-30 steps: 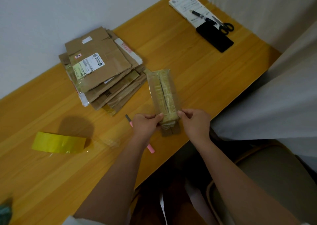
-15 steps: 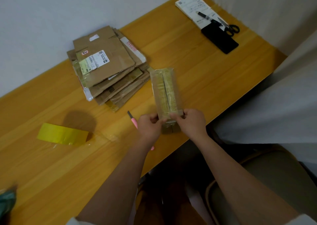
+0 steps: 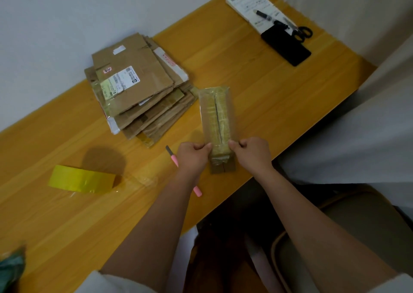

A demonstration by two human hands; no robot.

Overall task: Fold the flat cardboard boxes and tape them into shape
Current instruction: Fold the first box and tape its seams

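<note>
**Brown box held at both sides near the counter edge**

Cardboard, glossy with clear tape along its top seam, sits between the two hands. The left hand point(image 3: 194, 156) curls its fingers and thumb against the left side of the box point(image 3: 216, 118) at its near end, and the right hand point(image 3: 251, 153) does the same on the right side, so the box is pinched between them. The box is long and narrow, standing on the counter point(image 3: 257, 87) close to its near edge, its length running away from the person. Its two top flaps meet along a dark middle line under the tape, and short flaps show at the near end below the hands.

Just left of the left wrist lies a pink knife point(image 3: 178, 165), partly hidden under the forearm. Further left, a yellow tape roll point(image 3: 81, 179) lies on the counter, with a loose clear strip trailing off its right end. Beyond the knife, near the wall, is a stack of flat boxes point(image 3: 136, 87), the top one bearing a printed label; the stack's right corner comes near the far end of the held box.

At the far right corner of the counter lie a sheet of paper point(image 3: 248, 0), a pen point(image 3: 263, 15), scissors point(image 3: 298, 31) and a black phone point(image 3: 286, 46), well apart from the hands.
</note>
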